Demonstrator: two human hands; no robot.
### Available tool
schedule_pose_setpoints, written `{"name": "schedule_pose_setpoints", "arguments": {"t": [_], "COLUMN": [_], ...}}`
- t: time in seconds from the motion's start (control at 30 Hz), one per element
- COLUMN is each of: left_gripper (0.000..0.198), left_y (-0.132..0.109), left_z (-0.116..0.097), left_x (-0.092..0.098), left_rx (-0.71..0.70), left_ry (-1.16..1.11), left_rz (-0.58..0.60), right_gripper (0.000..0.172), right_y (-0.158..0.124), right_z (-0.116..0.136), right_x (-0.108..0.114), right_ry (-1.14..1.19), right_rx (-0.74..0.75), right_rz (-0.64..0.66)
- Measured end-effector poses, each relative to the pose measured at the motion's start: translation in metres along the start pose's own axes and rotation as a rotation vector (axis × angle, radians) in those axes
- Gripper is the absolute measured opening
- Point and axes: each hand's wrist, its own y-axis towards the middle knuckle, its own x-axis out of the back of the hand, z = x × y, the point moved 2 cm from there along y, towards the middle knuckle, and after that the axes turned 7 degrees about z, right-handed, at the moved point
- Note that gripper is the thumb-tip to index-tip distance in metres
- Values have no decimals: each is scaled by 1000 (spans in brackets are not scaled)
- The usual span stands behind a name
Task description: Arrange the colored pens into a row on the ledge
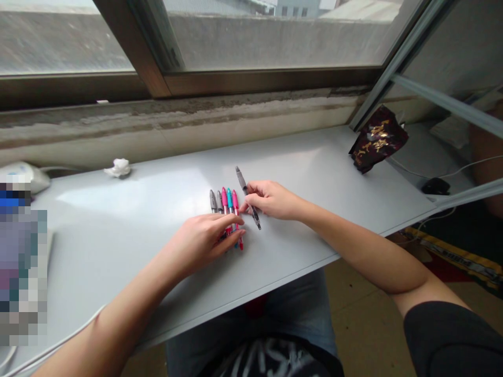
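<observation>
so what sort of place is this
Probably a study corner, perhaps in a dormitory: a pale desk below a window, a row of pens, and a metal frame at the right.

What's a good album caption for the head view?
Right hand holds a grey pen; left hand lies over five other pens.

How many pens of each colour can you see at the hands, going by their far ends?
Grey pens: 3, including the one in the right hand
Pink pens: 2
Teal pen: 1
Total: 6 visible pens
</observation>
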Motion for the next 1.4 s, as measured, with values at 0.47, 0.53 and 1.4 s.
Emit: {"name": "schedule_pose_setpoints", "arguments": {"t": [0.47, 0.53, 1.4], "left_gripper": [29, 29, 16], "left_y": [0, -1, -5], "left_z": [1, 2, -16], "left_x": [6, 6, 13], "left_rx": [140, 161, 15], "left_ry": [-61, -52, 71], "left_rz": [9, 16, -477], "right_gripper": [27, 38, 72], "right_y": [2, 1, -6], "right_z": [-3, -4, 10], "right_x": [2, 4, 5], "right_ry": [380, 410, 616], "right_rx": [15, 35, 85], "right_rz": [143, 159, 93]}}
